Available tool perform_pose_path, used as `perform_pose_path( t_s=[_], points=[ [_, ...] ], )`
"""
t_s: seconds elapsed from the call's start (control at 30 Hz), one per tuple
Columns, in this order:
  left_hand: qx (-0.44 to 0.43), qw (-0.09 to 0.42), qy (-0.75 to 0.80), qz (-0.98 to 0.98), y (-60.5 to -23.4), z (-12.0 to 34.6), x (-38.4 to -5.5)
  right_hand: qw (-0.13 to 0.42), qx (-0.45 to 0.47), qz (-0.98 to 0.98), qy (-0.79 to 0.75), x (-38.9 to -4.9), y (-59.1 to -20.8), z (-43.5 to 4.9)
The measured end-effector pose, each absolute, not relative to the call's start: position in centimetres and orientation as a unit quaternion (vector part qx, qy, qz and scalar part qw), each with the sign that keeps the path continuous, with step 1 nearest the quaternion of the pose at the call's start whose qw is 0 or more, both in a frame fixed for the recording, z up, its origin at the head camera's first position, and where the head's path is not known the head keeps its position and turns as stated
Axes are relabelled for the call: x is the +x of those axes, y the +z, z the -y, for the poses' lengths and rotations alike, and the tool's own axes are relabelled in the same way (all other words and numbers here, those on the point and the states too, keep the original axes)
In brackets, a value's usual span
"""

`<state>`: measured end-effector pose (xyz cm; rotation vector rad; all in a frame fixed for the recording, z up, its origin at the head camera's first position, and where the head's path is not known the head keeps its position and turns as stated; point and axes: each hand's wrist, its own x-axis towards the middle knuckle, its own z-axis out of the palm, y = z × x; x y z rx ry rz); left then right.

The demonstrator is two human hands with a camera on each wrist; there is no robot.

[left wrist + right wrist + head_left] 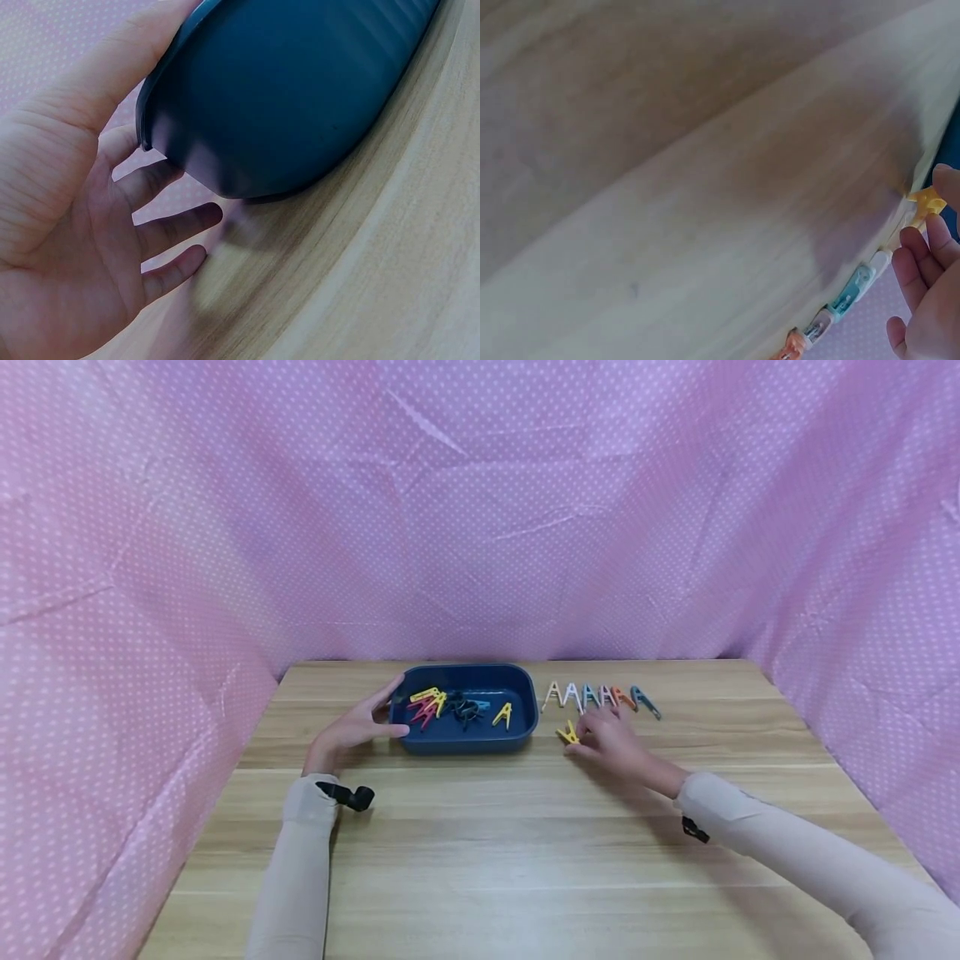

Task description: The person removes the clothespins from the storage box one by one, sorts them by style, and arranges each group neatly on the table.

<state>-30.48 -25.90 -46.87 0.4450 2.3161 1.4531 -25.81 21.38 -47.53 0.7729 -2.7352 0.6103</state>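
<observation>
My left hand (360, 722) holds the left end of a dark blue plastic tub (465, 746), its thumb on the near rim and other fingers spread along the outer end. In the left wrist view, the ring and little fingers stand clear of the tub (285, 97). My right hand (611, 743) pinches a yellow clothespin (568, 734) between thumb and fingertips, just right of the tub. The same yellow clothespin (928, 201) is partly covered by the fingers in the right wrist view. Inside the tub lie yellow, pink and dark clothespins, among them a separate yellow one (503, 716).
Beyond my right hand several clothespins stand in a row, from a cream one (553, 692) through white, teal, pink and orange to a dark teal one (643, 700). Everything is on a wooden table (480, 843). Pink dotted cloth (480, 527) hangs behind and at both sides.
</observation>
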Motion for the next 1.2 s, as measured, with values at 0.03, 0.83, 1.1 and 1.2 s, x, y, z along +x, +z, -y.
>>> perform_pose_path(
  t_s=[0.03, 0.83, 1.1, 1.2],
  points=[
    [0.159, 0.184, 0.516, -0.821, -46.9, 25.9, -30.5, 0.115, 0.263, 0.934, 0.212, -25.8, -47.6, -21.4],
    [0.16, 0.19, 0.52, -0.817, -47.0, 25.8, -30.5, 0.081, 0.211, 0.951, 0.211, -27.3, -47.6, -19.5],
    [0.171, 0.181, 0.517, -0.819, -47.0, 26.0, -30.6, 0.076, 0.218, 0.955, 0.187, -27.5, -47.6, -19.1],
    [0.174, 0.18, 0.519, -0.817, -47.1, 26.0, -30.7, 0.08, 0.222, 0.955, 0.181, -27.5, -47.8, -19.1]
  ],
)
